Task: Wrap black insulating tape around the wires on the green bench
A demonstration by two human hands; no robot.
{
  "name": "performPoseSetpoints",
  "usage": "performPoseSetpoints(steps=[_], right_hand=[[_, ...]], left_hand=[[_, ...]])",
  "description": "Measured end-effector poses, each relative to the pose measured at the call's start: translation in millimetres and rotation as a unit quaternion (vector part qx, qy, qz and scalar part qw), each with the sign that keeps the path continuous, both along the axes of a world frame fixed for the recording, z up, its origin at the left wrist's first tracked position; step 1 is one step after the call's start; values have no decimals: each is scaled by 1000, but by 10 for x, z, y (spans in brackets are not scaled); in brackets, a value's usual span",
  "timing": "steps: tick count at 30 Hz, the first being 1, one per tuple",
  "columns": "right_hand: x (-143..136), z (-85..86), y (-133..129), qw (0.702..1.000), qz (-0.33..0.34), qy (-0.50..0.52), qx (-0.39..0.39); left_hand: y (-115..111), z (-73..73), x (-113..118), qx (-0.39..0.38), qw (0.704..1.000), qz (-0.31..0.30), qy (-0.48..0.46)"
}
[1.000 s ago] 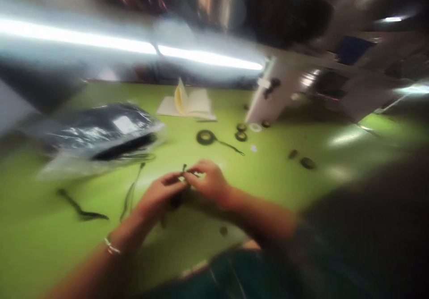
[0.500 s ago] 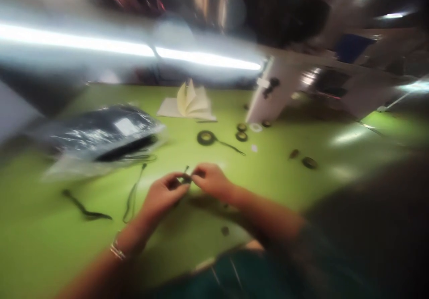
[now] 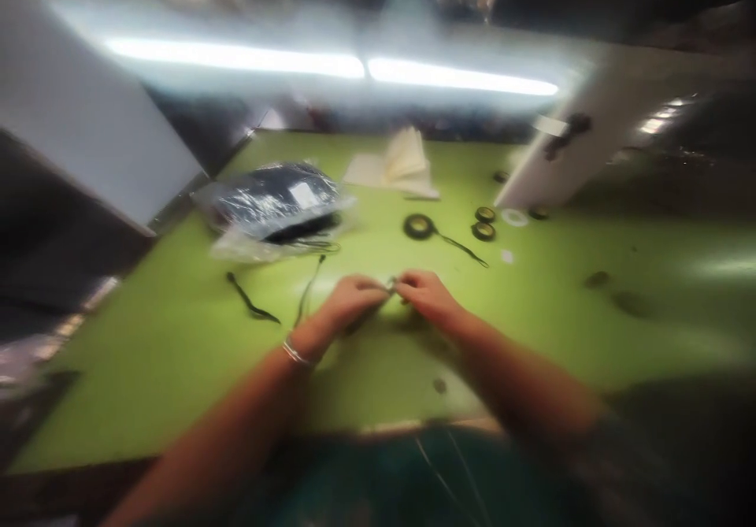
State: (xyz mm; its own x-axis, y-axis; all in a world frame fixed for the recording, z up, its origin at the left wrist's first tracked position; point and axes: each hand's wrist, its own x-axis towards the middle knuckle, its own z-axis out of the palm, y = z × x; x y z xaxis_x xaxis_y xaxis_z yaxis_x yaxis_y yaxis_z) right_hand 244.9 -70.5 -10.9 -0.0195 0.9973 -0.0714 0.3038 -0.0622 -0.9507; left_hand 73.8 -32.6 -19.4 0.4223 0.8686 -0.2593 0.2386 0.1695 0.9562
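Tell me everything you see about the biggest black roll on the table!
The black ring-shaped roll, perhaps tape, lies flat on the green table, with a yellowish middle. A thin dark strip trails from its right side; blur hides whether they join. Neither the left hand nor the right hand touches it.

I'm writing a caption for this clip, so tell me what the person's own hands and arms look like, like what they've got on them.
Both the left hand and the right hand are gloveless. A thin, silvery bracelet circles the left wrist. The forearms are bare; a dark sleeve shows blurrily higher on the right arm.
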Motion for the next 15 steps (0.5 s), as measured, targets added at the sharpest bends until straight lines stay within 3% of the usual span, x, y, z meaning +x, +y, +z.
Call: performPoseSetpoints(steps=[6,11,15], right_hand=[[74,-45,62,999,-28,-10,-42],[156,-68,124,996,-43,-27,-77],[225,-73,140,996,-50,-34,-63]], left_hand=[[124,-106,51,-45,993,-76,-84],[207,-181,17,-91,991,-57,-81],[195,-193,-27,-112,989,-51,-80]])
